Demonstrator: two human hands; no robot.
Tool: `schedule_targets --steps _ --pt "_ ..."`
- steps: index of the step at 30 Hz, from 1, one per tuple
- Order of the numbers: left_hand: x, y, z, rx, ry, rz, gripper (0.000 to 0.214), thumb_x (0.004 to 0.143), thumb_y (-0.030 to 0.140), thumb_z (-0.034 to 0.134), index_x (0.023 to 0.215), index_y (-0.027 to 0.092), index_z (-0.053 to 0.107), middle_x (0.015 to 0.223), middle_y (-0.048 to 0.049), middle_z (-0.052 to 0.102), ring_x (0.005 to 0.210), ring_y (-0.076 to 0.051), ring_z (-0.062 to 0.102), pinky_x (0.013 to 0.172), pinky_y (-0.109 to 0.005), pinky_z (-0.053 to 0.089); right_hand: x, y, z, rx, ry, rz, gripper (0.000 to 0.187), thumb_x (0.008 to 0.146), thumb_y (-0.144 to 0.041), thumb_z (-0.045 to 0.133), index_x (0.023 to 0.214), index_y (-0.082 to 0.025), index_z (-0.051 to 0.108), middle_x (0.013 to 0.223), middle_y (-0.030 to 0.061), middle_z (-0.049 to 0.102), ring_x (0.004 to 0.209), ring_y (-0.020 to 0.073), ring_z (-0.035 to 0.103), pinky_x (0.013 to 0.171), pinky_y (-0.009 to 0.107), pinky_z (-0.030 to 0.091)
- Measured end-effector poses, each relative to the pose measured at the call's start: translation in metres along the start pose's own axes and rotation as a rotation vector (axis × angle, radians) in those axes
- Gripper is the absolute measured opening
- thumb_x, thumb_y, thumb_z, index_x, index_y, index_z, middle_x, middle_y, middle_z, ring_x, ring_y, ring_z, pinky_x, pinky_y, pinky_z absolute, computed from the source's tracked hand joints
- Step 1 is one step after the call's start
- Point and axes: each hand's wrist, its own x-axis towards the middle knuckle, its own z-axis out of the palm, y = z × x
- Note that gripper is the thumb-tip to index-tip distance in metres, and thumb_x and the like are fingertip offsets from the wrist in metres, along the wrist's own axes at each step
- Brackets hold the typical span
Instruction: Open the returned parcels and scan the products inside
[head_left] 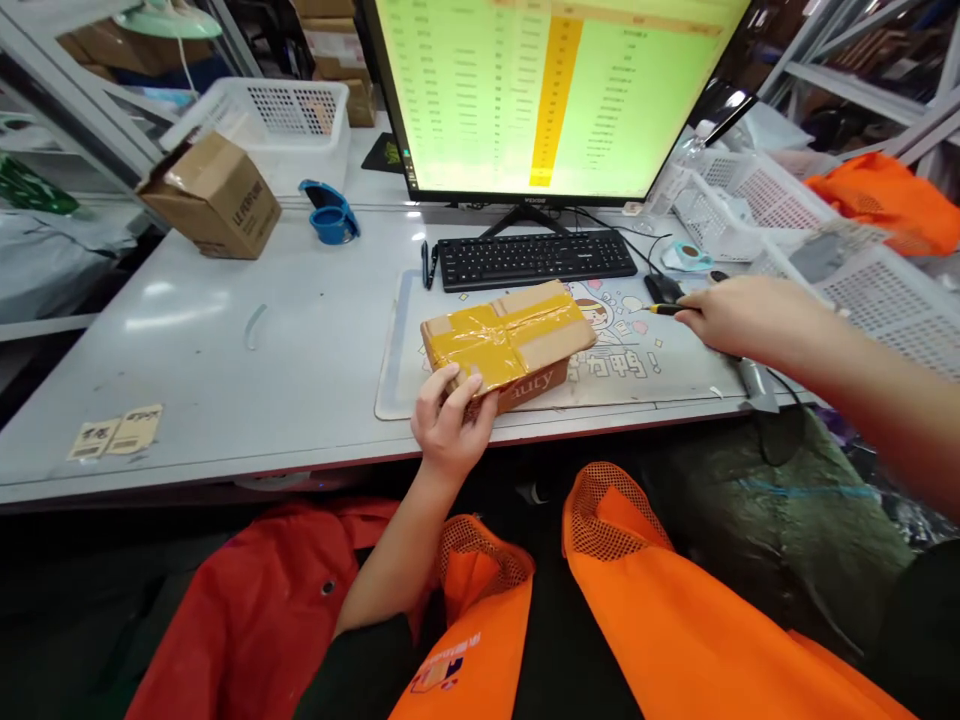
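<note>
A small cardboard box (555, 345), its top sealed with shiny yellow tape (480, 345), lies on the printed desk mat (637, 375). My left hand (454, 420) grips its near left corner, fingertips on the top and the rest of the hand against the side. To the right of the box, my right hand (705, 315) is closed around a yellow-and-black utility knife (664, 309). The knife's tip points left toward the box and is apart from it. Just behind that hand is a black mouse (664, 288).
Behind the mat stand a keyboard (536, 258) and a monitor (555, 100). An open carton (217, 200), a blue tape dispenser-like object (330, 215) and a white basket (300, 130) are at the left. More white baskets (885, 290) line the right side.
</note>
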Motion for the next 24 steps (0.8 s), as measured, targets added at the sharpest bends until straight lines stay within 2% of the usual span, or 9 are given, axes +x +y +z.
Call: schedule_targets --steps 3,5,7,9,12,15,19,21,24 --pt "0.031 0.0 -0.016 0.03 -0.145 0.039 0.019 0.095 0.035 0.074 0.11 0.024 0.078 0.111 -0.0092 0.077 0.096 -0.023 0.073 0.093 -0.038 0.058 -0.001 0.018 0.025 0.24 0.179 -0.037 0.039 0.103 -0.046 0.057 0.121 -0.024 0.084 0.093 0.0103 0.08 0.072 0.0237 0.067 0.066 0.036 0.046" --pt "0.062 -0.003 -0.021 0.082 -0.262 -0.001 0.023 0.096 0.04 0.072 0.112 0.024 0.079 0.11 -0.0088 0.078 0.101 -0.027 0.072 0.102 -0.045 0.054 -0.006 0.006 0.02 0.423 0.243 -0.151 0.043 0.105 -0.049 0.053 0.133 -0.03 0.079 0.104 0.0067 0.082 0.083 0.0254 0.071 0.072 0.038 0.052" --pt "0.093 -0.009 -0.018 0.124 -0.445 -0.114 0.042 0.094 0.05 0.072 0.126 0.023 0.077 0.13 -0.0124 0.075 0.124 -0.034 0.066 0.116 -0.053 0.047 -0.007 -0.018 -0.001 0.546 0.242 -0.319 0.045 0.106 -0.049 0.049 0.139 -0.033 0.076 0.112 0.0043 0.082 0.092 0.0256 0.073 0.078 0.039 0.055" --pt "0.116 -0.014 -0.009 0.107 -0.716 -0.256 0.07 0.088 0.06 0.073 0.145 0.019 0.067 0.15 -0.0165 0.064 0.142 -0.04 0.056 0.123 -0.057 0.042 -0.001 -0.044 -0.03 0.561 0.213 -0.464 0.044 0.107 -0.047 0.049 0.14 -0.033 0.076 0.113 0.0039 0.082 0.094 0.0256 0.073 0.079 0.038 0.054" --pt "0.13 -0.019 0.001 0.06 -1.01 -0.416 0.093 0.083 0.067 0.072 0.157 0.014 0.055 0.153 -0.0187 0.062 0.14 -0.04 0.057 0.123 -0.057 0.044 0.016 -0.076 -0.068 0.471 0.154 -0.601 0.038 0.105 -0.04 0.054 0.131 -0.032 0.081 0.103 0.0049 0.082 0.088 0.0248 0.072 0.074 0.037 0.051" --pt "0.127 -0.015 0.0 0.066 -1.017 -0.448 0.09 0.084 0.067 0.069 0.156 0.014 0.056 0.148 -0.0173 0.064 0.139 -0.039 0.056 0.124 -0.057 0.043 0.033 -0.096 -0.088 0.388 0.079 -0.676 0.029 0.102 -0.037 0.061 0.114 -0.028 0.087 0.09 0.0051 0.08 0.078 0.0223 0.07 0.069 0.035 0.048" --pt "0.123 -0.01 -0.002 0.077 -1.002 -0.473 0.088 0.083 0.067 0.069 0.153 0.015 0.059 0.146 -0.0165 0.066 0.138 -0.039 0.057 0.124 -0.057 0.044 0.058 -0.103 -0.093 0.314 0.031 -0.686 0.027 0.097 -0.046 0.07 0.098 -0.025 0.087 0.083 0.0049 0.076 0.079 0.0237 0.071 0.071 0.038 0.051" --pt "0.124 -0.011 -0.001 0.072 -1.003 -0.482 0.089 0.081 0.068 0.069 0.152 0.014 0.06 0.146 -0.0165 0.066 0.138 -0.039 0.057 0.124 -0.056 0.043 0.077 -0.093 -0.088 0.307 0.033 -0.662 0.034 0.094 -0.054 0.075 0.098 -0.023 0.086 0.086 0.0053 0.076 0.087 0.0261 0.072 0.078 0.04 0.053" --pt "0.124 -0.016 -0.001 0.061 -1.006 -0.469 0.09 0.081 0.07 0.068 0.152 0.014 0.06 0.146 -0.0166 0.066 0.139 -0.039 0.057 0.124 -0.056 0.043 0.107 -0.056 -0.064 0.321 -0.003 -0.541 0.047 0.095 -0.061 0.074 0.099 -0.016 0.085 0.093 0.0068 0.076 0.1 0.0292 0.072 0.09 0.044 0.053"
